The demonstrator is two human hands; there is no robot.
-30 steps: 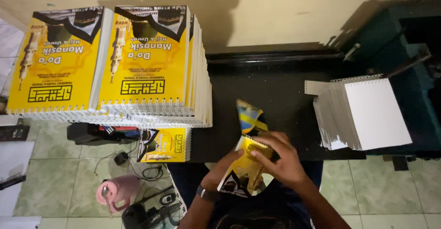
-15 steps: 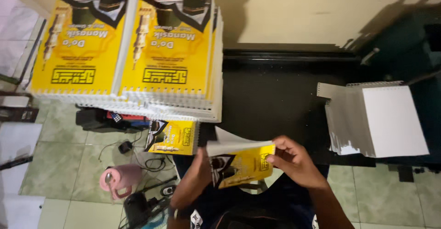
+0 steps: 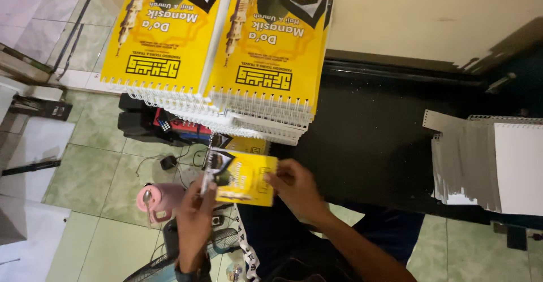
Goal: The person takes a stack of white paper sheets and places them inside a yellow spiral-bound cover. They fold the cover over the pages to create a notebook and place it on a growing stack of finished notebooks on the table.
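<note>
Both my hands hold one small yellow spiral-bound booklet (image 3: 244,178) in front of me, below the table's near edge. My left hand (image 3: 195,211) grips its left, wire-bound side. My right hand (image 3: 294,188) pinches its right edge. Two tall stacks of the same yellow booklets (image 3: 226,44) stand on the black table (image 3: 373,140) at the upper left, wire bindings toward me. A stack of white punched sheets (image 3: 492,163) lies at the table's right.
Under the table's left side are a pink jug (image 3: 160,200), a black box with cables (image 3: 147,125), another yellow booklet (image 3: 249,145) and a fan grille (image 3: 169,259) on green floor tiles. A cream wall runs behind the table.
The booklet was open and upright a second ago; it is now closed and flat, carried left toward the yellow stacks. My view has shifted left and down.
</note>
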